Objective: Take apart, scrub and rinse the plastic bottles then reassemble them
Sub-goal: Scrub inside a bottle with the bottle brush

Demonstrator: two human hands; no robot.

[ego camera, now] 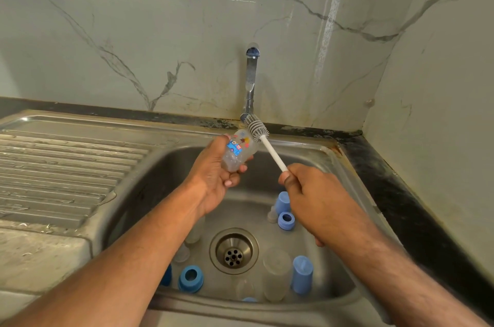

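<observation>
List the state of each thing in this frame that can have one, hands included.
Left hand: grips the clear bottle.
Clear bottle: uncapped, held tilted over the sink.
Right hand: grips the brush handle.
Bottle brush: outside the bottle, head near the tap spout.
Tap: no water visible.
Blue caps and rings: detached, in the sink.

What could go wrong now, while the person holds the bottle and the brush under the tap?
1. The grey bristle brush with white handle sits right against the chrome wall tap; it may knock the spout.
2. The left hand grips the clear printed plastic bottle, probably wet; it may slip into the steel sink onto the blue screw rings.
</observation>
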